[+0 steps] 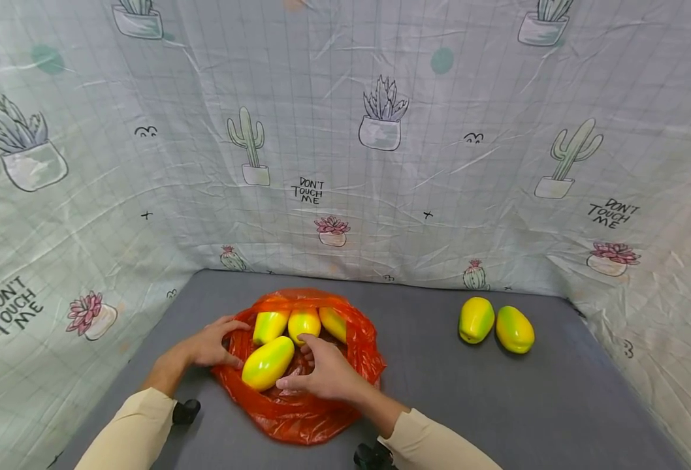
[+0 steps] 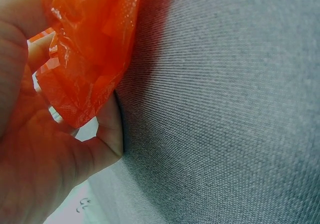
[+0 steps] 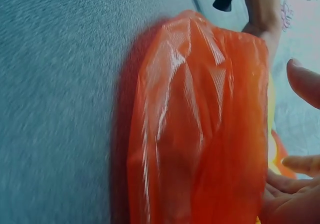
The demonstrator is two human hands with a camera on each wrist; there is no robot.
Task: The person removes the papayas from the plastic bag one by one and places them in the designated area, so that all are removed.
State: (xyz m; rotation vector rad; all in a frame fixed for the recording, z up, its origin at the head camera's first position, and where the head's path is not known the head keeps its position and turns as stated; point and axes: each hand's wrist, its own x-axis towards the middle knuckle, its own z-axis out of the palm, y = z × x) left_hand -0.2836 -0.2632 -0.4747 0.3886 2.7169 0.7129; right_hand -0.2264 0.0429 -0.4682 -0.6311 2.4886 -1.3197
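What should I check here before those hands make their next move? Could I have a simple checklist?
1. Mouth of the red bag open: ok, fruits show through it.
2. Right hand free: ok, it holds nothing, fingers spread over the opening.
3. Left hand firmly gripping the bag: cannot tell; it is at the bag's left edge.
4. All fruits together: not ok; four show in the bag, front fruit nearest the person, while two, left fruit and right fruit, lie on the table.
5. Nothing else hidden under the bag's folds: cannot tell.
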